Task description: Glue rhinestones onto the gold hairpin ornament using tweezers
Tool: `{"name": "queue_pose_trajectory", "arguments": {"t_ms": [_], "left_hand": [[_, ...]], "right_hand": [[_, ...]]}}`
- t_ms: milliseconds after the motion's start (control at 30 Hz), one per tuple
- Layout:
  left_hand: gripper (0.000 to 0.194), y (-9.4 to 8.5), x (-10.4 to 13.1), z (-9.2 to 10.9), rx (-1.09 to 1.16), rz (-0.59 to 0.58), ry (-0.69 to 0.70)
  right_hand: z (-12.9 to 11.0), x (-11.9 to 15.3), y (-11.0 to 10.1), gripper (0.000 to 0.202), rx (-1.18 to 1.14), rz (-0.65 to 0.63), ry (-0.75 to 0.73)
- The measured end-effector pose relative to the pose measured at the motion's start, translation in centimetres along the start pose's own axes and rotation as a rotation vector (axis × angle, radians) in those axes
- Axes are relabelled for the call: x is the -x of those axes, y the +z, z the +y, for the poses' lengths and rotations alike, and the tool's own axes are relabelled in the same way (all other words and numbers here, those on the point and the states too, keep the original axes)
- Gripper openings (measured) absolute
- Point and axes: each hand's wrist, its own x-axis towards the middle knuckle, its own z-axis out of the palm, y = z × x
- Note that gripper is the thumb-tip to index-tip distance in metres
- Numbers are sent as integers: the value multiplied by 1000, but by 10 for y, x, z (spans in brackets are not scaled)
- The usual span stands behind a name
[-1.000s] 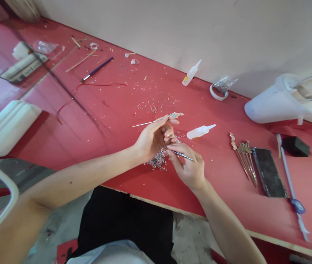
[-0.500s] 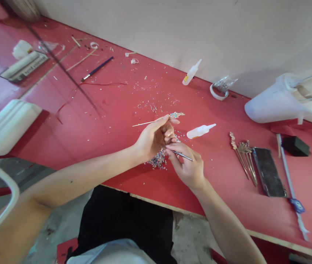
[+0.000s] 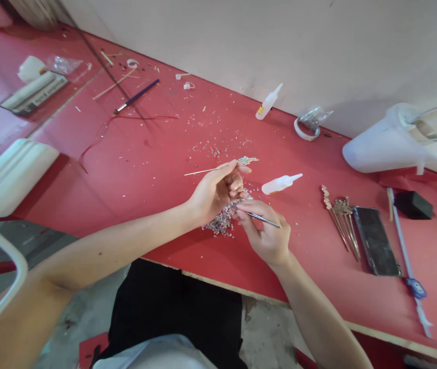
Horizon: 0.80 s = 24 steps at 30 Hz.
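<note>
Between the thumb and fingers of my left hand (image 3: 216, 192) is a thin hairpin (image 3: 202, 171); its decorated end (image 3: 247, 160) points right and its bare stick points left. My right hand (image 3: 265, 230) pinches a slim metal tool (image 3: 259, 218), its tip near the curled fingers of my left hand. Beneath both hands lies a pile of small shiny chips (image 3: 222, 224) on the red table (image 3: 187, 248). A white glue bottle (image 3: 280, 184) rests on its side just right of the pile.
Another glue bottle (image 3: 268, 102) and a tape roll (image 3: 306, 129) are by the wall. To the right are a translucent pitcher (image 3: 380, 141), metal hairpins (image 3: 347, 225), a phone (image 3: 377, 241) and a black block (image 3: 413, 204). A blue brush (image 3: 137, 96) lies at the upper left.
My right hand has shifted slightly right with the metal tool, away from my left palm, showing more of the chip pile. My left hand is nearly unmoved.
</note>
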Motion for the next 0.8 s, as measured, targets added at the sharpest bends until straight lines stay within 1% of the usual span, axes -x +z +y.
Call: {"name": "queue_pose_trajectory", "arguments": {"t_ms": [67, 133, 267, 367, 467, 567, 633, 800], "left_hand": [[29, -3, -2, 0, -64, -2, 23], [28, -7, -4, 0, -172, -6, 47], [28, -14, -8, 2, -415, -18, 68], [28, -16, -11, 3, -553, -24, 95], [29, -16, -12, 3, -645, -61, 151], [28, -14, -10, 1, -686, -98, 192], [28, -13, -9, 0, -712, -107, 188], [26, -11, -5, 2, -797, -83, 174]], "right_hand": [[1, 3, -2, 18, -62, 18, 34], [2, 5, -3, 18, -143, 67, 79], [6, 2, -9, 12, -297, 236, 163], [11, -4, -13, 8, -295, 328, 209], [15, -7, -16, 7, -289, 340, 244], [18, -7, -17, 6, -301, 333, 263], [18, -7, -17, 6, -303, 333, 266], [16, -8, -18, 5, -290, 333, 276]]}}
